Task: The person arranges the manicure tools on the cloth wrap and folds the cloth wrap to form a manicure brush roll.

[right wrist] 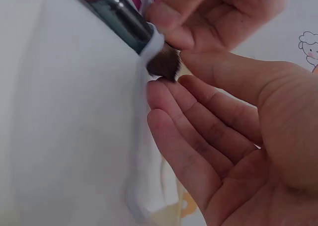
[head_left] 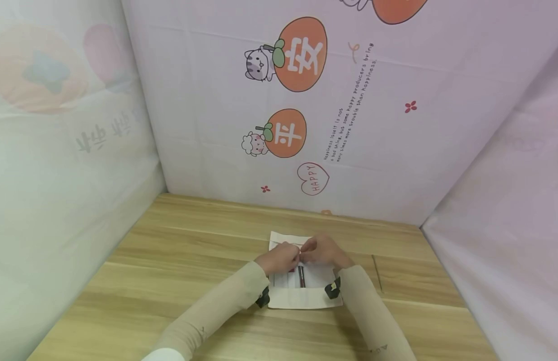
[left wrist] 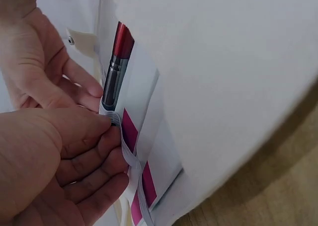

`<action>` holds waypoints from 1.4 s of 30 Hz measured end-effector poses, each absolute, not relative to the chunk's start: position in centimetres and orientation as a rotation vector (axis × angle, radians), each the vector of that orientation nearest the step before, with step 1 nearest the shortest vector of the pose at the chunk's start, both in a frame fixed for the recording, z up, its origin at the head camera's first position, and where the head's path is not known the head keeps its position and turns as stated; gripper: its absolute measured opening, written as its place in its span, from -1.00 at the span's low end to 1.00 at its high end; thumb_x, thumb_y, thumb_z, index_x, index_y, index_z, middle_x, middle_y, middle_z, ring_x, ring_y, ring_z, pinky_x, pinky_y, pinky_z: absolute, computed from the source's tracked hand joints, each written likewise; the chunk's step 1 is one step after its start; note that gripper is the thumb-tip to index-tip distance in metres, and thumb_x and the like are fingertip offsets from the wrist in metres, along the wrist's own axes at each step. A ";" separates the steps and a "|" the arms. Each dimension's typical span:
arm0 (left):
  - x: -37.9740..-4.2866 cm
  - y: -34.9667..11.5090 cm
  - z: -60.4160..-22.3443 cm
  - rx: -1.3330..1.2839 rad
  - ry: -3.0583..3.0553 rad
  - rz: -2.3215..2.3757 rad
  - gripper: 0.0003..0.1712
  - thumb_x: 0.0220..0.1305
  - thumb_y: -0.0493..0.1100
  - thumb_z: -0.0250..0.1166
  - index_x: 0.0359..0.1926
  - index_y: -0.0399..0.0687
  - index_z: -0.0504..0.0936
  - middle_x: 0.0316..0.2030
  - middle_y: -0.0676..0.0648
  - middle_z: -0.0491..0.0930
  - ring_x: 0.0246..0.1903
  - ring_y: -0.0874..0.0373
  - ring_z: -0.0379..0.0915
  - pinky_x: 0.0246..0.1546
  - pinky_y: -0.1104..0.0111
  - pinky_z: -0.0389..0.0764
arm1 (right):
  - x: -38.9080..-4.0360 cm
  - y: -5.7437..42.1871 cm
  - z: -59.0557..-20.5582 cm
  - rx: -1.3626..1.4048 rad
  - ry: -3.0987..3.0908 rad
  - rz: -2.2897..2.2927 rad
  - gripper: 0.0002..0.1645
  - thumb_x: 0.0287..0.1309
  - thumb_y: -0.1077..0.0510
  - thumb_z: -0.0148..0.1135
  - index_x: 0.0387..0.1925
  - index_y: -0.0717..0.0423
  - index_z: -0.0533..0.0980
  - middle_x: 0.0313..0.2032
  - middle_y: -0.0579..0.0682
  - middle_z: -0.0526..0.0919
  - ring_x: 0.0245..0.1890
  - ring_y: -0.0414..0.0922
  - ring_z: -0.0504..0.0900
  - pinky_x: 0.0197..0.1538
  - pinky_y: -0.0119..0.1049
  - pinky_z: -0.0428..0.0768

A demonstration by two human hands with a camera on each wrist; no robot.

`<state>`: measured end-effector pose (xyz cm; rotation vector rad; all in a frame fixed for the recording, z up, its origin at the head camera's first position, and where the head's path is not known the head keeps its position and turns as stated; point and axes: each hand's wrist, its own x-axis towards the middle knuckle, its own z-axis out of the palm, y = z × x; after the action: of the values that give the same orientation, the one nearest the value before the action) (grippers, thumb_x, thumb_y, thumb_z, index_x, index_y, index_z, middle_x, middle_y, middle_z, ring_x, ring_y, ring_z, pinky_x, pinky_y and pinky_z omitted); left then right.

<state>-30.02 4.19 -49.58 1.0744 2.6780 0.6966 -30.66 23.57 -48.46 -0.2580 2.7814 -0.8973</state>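
An opened white cloth pouch [head_left: 303, 299] lies on the table under both hands. Inside it is a makeup brush [left wrist: 119, 62] with a red handle and dark ferrule, beside white sleeves marked magenta [left wrist: 149, 184]. A thin white elastic band [left wrist: 130, 159] crosses the brush near its bristles. My left hand [head_left: 280, 257] pinches this band between thumb and fingers. On the other side, my right hand [head_left: 323, 250] has its fingers extended, the fingertips right at the brown bristles [right wrist: 165, 64]. In the head view the hands hide the pouch's upper middle.
A wooden table [head_left: 184, 281] extends around the pouch, with printed white cloth [head_left: 206, 100] behind and on both sides. A thin dark strip [head_left: 377, 273] lies right of the pouch. A small snap tab [left wrist: 81, 41] shows at the pouch's edge.
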 end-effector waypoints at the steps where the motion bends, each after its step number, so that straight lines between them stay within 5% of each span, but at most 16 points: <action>1: -29.9 4.2 -49.5 1.083 2.687 0.685 -0.79 0.46 -0.33 0.23 -0.39 -0.11 0.61 -0.52 0.09 0.56 -0.55 0.33 0.37 -0.38 0.52 0.44 | -30.7 23.8 -48.2 -0.265 2.790 -0.876 -0.80 0.20 0.05 0.52 -0.17 0.01 0.78 -0.19 -0.07 0.83 -0.10 -0.11 0.70 -0.03 -0.18 0.66; 8: -29.7 4.5 -49.2 1.119 2.714 0.602 -0.81 0.49 -0.24 0.30 -0.36 -0.06 0.64 -0.42 0.07 0.65 -0.46 0.32 0.41 -0.28 0.50 0.47 | -30.1 27.6 -45.9 -0.286 2.842 -0.787 -0.72 0.27 0.03 0.47 -0.09 0.10 0.73 -0.17 0.00 0.81 -0.22 -0.10 0.74 -0.14 -0.18 0.70; 14: -29.7 4.9 -48.7 1.150 2.721 0.593 -0.93 0.47 -0.21 0.35 -0.23 -0.06 0.73 -0.31 0.06 0.73 -0.39 0.34 0.47 -0.25 0.51 0.55 | -29.3 31.8 -44.5 -0.283 2.901 -0.721 -0.69 0.23 0.10 0.46 -0.07 0.21 0.69 -0.12 0.12 0.78 -0.10 0.02 0.72 0.04 0.03 0.71; 19: -29.7 5.5 -48.5 1.182 2.692 0.623 -0.84 0.47 -0.27 0.30 -0.34 -0.10 0.66 -0.46 0.06 0.59 -0.51 0.33 0.35 -0.43 0.52 0.42 | -28.9 35.4 -44.3 -0.230 2.937 -0.573 -0.61 0.25 0.12 0.44 -0.03 0.34 0.63 -0.07 0.25 0.75 -0.05 0.16 0.71 0.07 0.14 0.69; 24: -29.6 6.3 -48.3 1.220 2.715 0.577 -0.77 0.40 -0.34 0.31 -0.44 -0.10 0.59 -0.53 0.10 0.43 -0.50 0.31 0.26 -0.39 0.51 0.35 | -28.9 38.8 -44.7 -0.172 2.952 -0.492 -0.62 0.25 0.17 0.41 -0.06 0.41 0.61 -0.07 0.34 0.72 -0.05 0.25 0.70 0.06 0.19 0.68; 32: -29.1 7.0 -48.1 1.234 2.728 0.514 -0.46 0.39 -0.38 0.28 -0.67 0.03 0.25 -0.72 0.16 0.09 -0.63 0.30 0.07 -0.49 0.52 0.21 | -28.7 41.8 -46.1 -0.048 2.955 -0.545 -0.59 0.20 0.18 0.41 -0.07 0.49 0.63 -0.05 0.45 0.72 -0.04 0.36 0.69 0.06 0.26 0.68; 42: -29.1 7.3 -48.8 1.241 2.763 0.512 -0.51 0.41 -0.38 0.26 -0.64 0.00 0.33 -0.68 0.14 0.19 -0.60 0.31 0.12 -0.48 0.54 0.23 | -28.8 42.2 -47.4 0.047 2.946 -0.554 -0.66 0.25 0.17 0.40 -0.13 0.43 0.67 -0.05 0.43 0.73 -0.02 0.38 0.68 0.09 0.28 0.66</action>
<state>-29.11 7.34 -48.76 1.2408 2.7626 0.5124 -28.81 42.21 -47.36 0.0467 2.9459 -0.5542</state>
